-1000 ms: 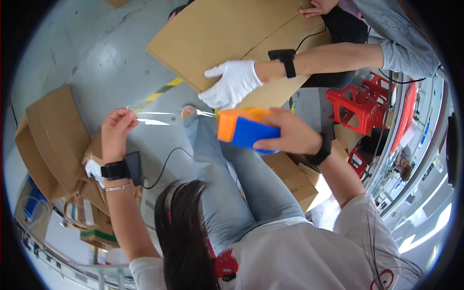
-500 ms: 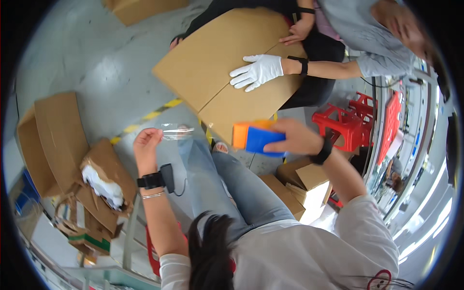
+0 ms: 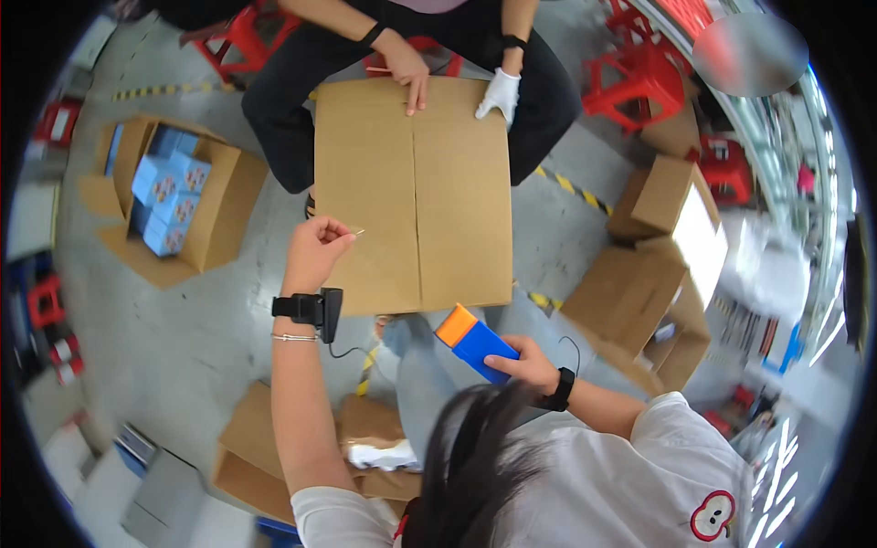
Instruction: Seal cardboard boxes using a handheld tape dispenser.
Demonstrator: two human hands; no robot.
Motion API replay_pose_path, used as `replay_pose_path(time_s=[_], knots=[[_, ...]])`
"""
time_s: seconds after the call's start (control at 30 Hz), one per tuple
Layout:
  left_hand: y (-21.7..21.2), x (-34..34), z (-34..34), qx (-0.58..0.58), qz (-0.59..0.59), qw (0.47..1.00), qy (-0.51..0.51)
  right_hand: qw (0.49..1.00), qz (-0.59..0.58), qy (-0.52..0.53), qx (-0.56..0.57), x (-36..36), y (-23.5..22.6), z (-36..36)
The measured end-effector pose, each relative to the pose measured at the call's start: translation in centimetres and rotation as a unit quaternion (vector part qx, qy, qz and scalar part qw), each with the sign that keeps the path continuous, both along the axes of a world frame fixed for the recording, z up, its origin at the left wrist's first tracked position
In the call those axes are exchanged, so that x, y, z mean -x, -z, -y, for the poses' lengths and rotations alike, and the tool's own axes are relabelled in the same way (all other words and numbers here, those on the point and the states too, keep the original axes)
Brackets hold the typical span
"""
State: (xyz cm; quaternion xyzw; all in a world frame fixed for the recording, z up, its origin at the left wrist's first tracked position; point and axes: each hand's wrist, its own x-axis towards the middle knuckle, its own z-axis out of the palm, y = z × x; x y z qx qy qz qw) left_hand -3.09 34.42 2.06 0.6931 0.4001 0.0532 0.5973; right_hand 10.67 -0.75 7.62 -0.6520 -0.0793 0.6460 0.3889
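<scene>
Looking down: a person sits on a grey floor (image 3: 183,347) facing a large closed cardboard box (image 3: 416,192).
Open carton, far left: an open brown carton (image 3: 219,205) holds blue small boxes (image 3: 164,187) stacked inside.
Cartons, right: open cardboard cartons (image 3: 658,283); contents too blurred to tell.
Carton by the knees: a low carton (image 3: 274,438) with a white plastic-wrapped bundle (image 3: 384,455) in it.
Left hand: the left hand (image 3: 315,251) is raised at the large box's near left edge, fingers pinched on a thin clear strip (image 3: 358,232); a black wrist device (image 3: 311,309) sits on the forearm.
Right hand: the right hand (image 3: 525,361), fingers clenched around a blue and orange handheld tool (image 3: 475,342), just below the box's near edge.
Other person: seated opposite, a bare hand (image 3: 406,68) and a white-gloved hand (image 3: 498,91) rest on the box's far edge.
</scene>
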Motion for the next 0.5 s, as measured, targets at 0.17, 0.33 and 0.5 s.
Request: replay_pose_path(time_s=[0.17,0.33,0.5], knots=[[-2.1,-2.7,-1.6,-0.027,-0.055,0.992,0.108,0.991,-0.023,0.129,-0.007,5.9,-0.4,0.7],[-1.9,-2.3,-2.4,-0.018,-0.097,0.981,0.169,0.988,-0.001,0.155,-0.002,7.9,-0.9,0.4],[0.2,-1.1,-1.3,0.008,-0.131,0.979,0.155,0.983,-0.004,0.183,0.005,8.5,1.5,1.8]])
